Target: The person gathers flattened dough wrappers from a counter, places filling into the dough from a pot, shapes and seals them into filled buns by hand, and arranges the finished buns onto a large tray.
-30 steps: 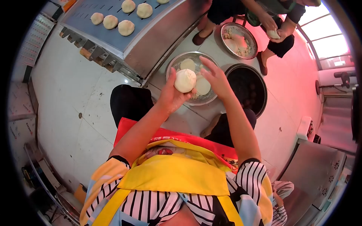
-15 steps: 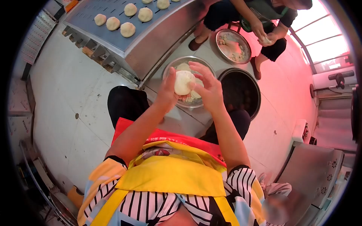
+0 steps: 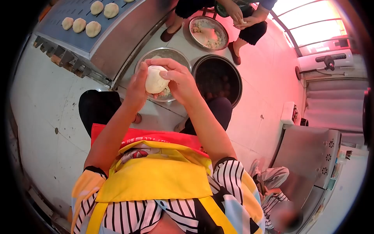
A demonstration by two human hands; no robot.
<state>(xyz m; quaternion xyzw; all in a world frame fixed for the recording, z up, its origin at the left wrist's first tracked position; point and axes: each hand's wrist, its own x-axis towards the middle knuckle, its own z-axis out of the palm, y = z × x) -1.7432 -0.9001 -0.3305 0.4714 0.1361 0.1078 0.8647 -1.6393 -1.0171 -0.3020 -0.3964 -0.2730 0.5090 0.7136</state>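
Observation:
A smooth white dough ball (image 3: 156, 80) is between my two hands, above a metal bowl (image 3: 180, 54). My left hand (image 3: 136, 89) cups it from the left side, thumb upright along its edge. Over its top and right side curves my right hand (image 3: 180, 79), with the thumb pressed on the dough. The underside of the ball is hidden. Pale dough pieces and some pinkish bits show in the bowl beneath, largely covered by my hands.
Round dough balls (image 3: 93, 29) sit on a slotted metal surface (image 3: 74, 41) at upper left. A dark tub (image 3: 216, 84) stands right of the bowl. A co-worker's hands (image 3: 243, 19) hold a small dough piece beside another bowl (image 3: 193, 38). Another person (image 3: 272, 183) is at lower right.
The view has swung to the right, so everything sits further left. My right hand's fingers, spread apart before, now wrap closer over the dough ball.

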